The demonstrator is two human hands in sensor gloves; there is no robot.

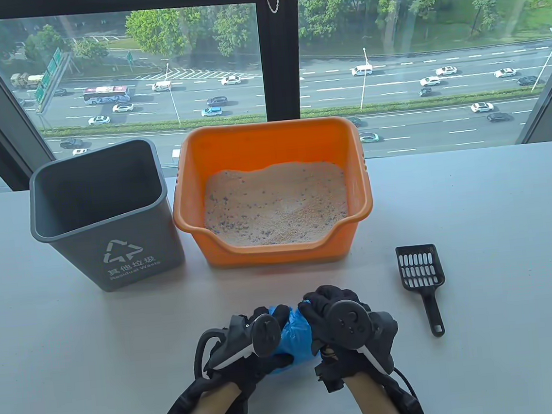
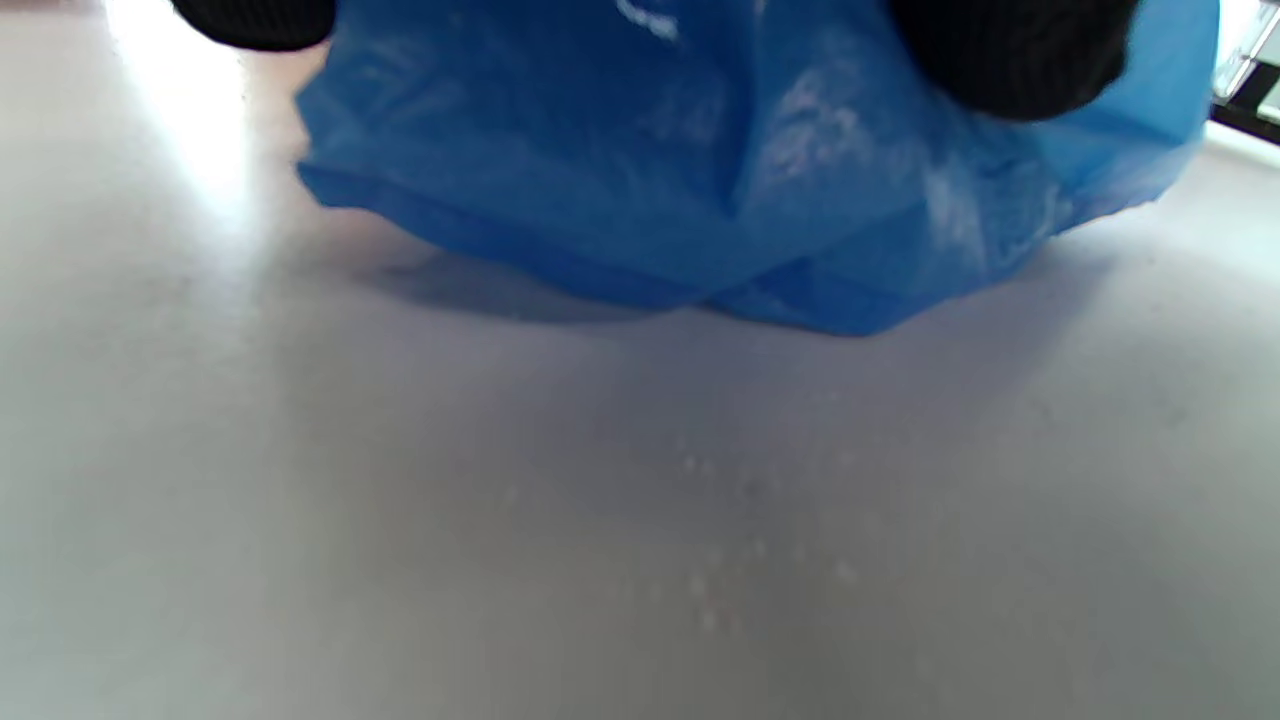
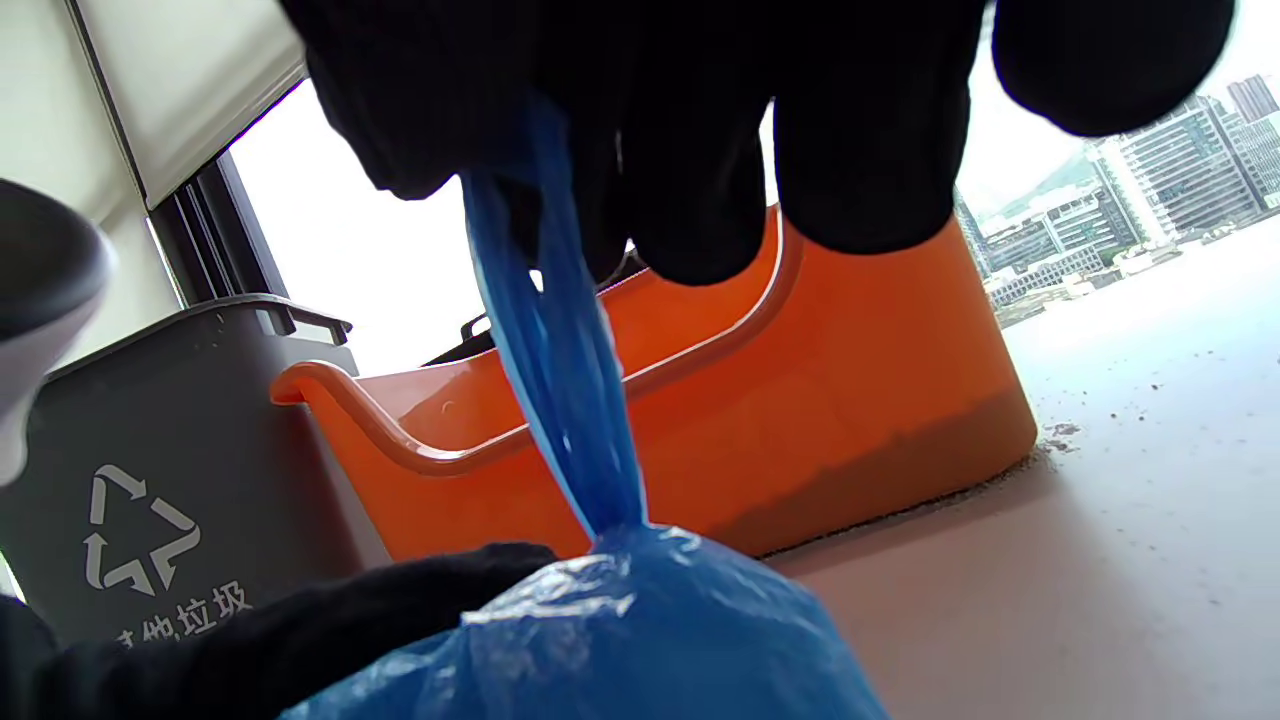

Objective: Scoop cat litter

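A crumpled blue plastic bag (image 1: 295,334) lies on the table near the front edge, between my two hands. My left hand (image 1: 263,332) holds its left side; in the left wrist view the bag (image 2: 720,170) rests on the table under my fingertips (image 2: 1010,55). My right hand (image 1: 322,310) pinches a stretched strip of the bag (image 3: 560,380) and pulls it up from the bundle (image 3: 640,640). The orange litter box (image 1: 270,144) with pale litter (image 1: 278,204) stands behind. The black slotted scoop (image 1: 423,280) lies on the table to the right, untouched.
A grey waste bin (image 1: 106,218) with a recycling mark stands left of the litter box, open and empty-looking. A window runs behind the table. A few litter grains (image 2: 720,590) lie scattered on the table near the bag.
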